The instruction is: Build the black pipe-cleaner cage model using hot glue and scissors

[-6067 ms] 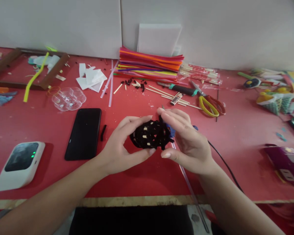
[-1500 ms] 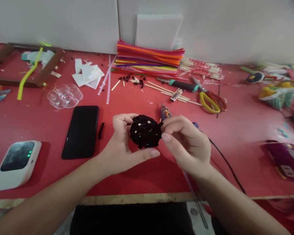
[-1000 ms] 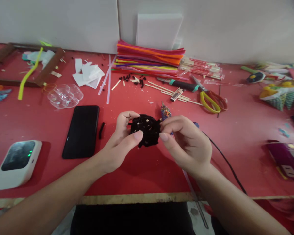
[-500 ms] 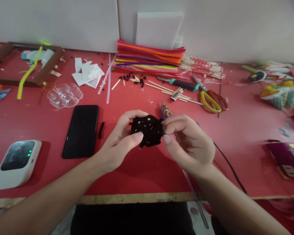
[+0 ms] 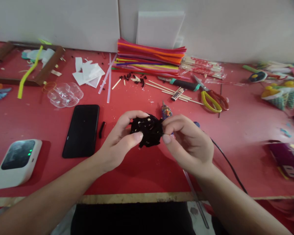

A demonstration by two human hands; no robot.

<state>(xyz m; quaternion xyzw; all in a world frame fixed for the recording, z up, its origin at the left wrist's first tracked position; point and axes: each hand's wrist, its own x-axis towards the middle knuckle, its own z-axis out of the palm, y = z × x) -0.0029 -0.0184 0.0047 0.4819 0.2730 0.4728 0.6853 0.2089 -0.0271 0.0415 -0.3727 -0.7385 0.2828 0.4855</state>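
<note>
A small black woven piece (image 5: 148,130), made of black fuzzy strands round pale sticks, is held above the red table (image 5: 142,169). My left hand (image 5: 120,143) grips its left side, thumb in front and fingers curled over the top. My right hand (image 5: 186,143) pinches its right edge between thumb and forefinger. A beaded tip of a glue gun (image 5: 166,112) lies just behind the piece, and its black cord (image 5: 226,161) runs off to the right behind my right wrist.
A black phone (image 5: 81,130) and a white device with green lights (image 5: 16,163) lie at the left. Behind are a pile of coloured pipe cleaners (image 5: 149,60), wooden sticks (image 5: 161,89), yellow-handled scissors (image 5: 210,99), a clear plastic tray (image 5: 64,95), and craft clutter at far right.
The black piece has been turned in my hands; my left thumb moved up onto its front and my right hand closed from flat fingers into a pinch on its right edge.
</note>
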